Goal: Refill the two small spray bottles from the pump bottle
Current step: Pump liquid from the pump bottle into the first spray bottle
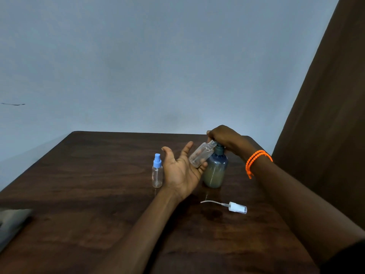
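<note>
Left hand: the left hand [180, 171] lies palm up above the table, thumb and fingers spread and nearly straight; it cradles the open bottle [201, 157] on its fingers rather than wrapping round it.
Open bottle: a small clear spray bottle with its top off, tilted so its bare neck points up and to the right, right at the spout of the pump bottle [216, 169].
Right hand: the right hand [225, 138] sits on the pump head, fingers curled down over it; the pump head itself is mostly hidden under the hand.
Wrist: an orange bracelet [256, 160] circles the right wrist.
Pump bottle: a dark, see-through bottle standing upright on the table [88, 184], holding a pale greenish liquid up to about its shoulder; it touches the fingertips of the left hand.
Second bottle: a small clear capped bottle [157, 172] with a blue spray top stands upright just left of the left hand, apart from it.
Loose top: a white spray top [237, 207] with its thin tube lies on its side on the table, nearer the person than the pump bottle.
Surroundings: dark wooden table, plain pale wall behind, a brown curtain [325, 115] at the right.
</note>
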### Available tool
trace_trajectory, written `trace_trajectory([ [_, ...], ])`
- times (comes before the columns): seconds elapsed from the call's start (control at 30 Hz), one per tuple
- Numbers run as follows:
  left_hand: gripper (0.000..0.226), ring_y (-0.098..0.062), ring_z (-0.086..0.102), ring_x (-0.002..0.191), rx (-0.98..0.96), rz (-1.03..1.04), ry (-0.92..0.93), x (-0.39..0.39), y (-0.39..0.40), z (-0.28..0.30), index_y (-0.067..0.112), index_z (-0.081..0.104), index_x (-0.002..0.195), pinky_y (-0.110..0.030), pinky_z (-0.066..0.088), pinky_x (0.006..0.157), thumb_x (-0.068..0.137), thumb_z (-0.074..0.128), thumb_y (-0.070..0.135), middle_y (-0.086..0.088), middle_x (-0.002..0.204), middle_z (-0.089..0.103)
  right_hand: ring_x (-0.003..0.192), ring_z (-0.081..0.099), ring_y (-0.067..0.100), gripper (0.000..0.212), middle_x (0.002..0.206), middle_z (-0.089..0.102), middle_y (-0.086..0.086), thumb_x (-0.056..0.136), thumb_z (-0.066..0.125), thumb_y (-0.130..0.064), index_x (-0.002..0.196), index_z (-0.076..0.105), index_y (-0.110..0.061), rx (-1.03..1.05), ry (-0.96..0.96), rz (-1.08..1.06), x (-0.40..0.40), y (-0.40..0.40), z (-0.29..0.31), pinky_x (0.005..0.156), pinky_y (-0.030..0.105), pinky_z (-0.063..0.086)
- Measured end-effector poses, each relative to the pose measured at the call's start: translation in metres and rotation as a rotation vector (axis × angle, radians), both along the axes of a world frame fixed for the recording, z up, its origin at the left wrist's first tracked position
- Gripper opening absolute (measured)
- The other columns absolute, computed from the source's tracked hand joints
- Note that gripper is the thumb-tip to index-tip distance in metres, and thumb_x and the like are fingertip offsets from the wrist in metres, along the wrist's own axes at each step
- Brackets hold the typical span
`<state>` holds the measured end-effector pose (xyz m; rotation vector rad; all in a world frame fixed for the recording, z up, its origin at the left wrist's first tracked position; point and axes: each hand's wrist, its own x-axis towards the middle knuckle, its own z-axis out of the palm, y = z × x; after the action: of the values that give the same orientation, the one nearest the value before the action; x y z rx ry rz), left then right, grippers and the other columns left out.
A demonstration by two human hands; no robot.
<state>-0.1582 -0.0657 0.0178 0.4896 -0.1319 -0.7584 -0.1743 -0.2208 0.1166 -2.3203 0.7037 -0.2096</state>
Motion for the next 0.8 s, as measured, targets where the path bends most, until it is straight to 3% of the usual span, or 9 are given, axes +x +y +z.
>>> trace_trajectory([
  [0.13,0.098,-0.034,0.069,0.098,0.018,-0.004,0.007,-0.004,0.001,-0.001,0.015,0.048,0.149,-0.039,0.054,0.075,0.089,0.022,0.089,-0.024,0.128,0.072,0.077,0.054,0.028,0.033,0.084,0.061,0.013,0.096,0.047,-0.021,0.096,0.068,0.004,-0.102,0.010,0.022,0.001,0.004,0.009,0.058,0.028,0.040],
  [0.27,0.098,-0.033,0.070,0.097,0.028,-0.006,0.021,-0.002,-0.001,-0.002,0.015,0.049,0.149,-0.038,0.056,0.071,0.090,0.023,0.089,-0.023,0.127,0.071,0.072,0.054,0.026,0.030,0.069,0.058,0.004,0.096,0.047,-0.025,0.078,0.063,-0.009,-0.080,-0.021,0.003,-0.001,0.005,0.004,0.053,0.025,0.039],
  [0.43,0.098,-0.034,0.069,0.098,0.029,-0.008,0.024,-0.005,0.002,-0.002,0.015,0.049,0.149,-0.039,0.054,0.076,0.090,0.023,0.089,-0.024,0.127,0.072,0.065,0.055,0.028,0.027,0.077,0.057,0.013,0.098,0.046,-0.026,0.085,0.057,-0.005,-0.098,0.023,-0.013,-0.005,0.010,0.012,0.053,0.026,0.043],
  [0.6,0.097,-0.034,0.069,0.099,0.019,-0.025,0.021,-0.001,0.001,-0.003,0.016,0.049,0.149,-0.040,0.055,0.075,0.090,0.024,0.089,-0.025,0.127,0.072,0.061,0.054,0.024,0.021,0.077,0.058,0.013,0.095,0.051,-0.026,0.083,0.056,-0.009,0.061,-0.017,-0.046,-0.001,0.003,-0.001,0.057,0.028,0.042],
  [0.8,0.098,-0.035,0.070,0.103,0.027,-0.027,0.016,-0.002,0.002,-0.004,0.016,0.049,0.150,-0.040,0.055,0.078,0.089,0.024,0.089,-0.025,0.131,0.070,0.061,0.048,0.023,0.026,0.072,0.053,0.011,0.096,0.048,-0.023,0.073,0.050,-0.009,-0.013,-0.010,-0.054,-0.005,0.004,0.007,0.052,0.027,0.037],
])
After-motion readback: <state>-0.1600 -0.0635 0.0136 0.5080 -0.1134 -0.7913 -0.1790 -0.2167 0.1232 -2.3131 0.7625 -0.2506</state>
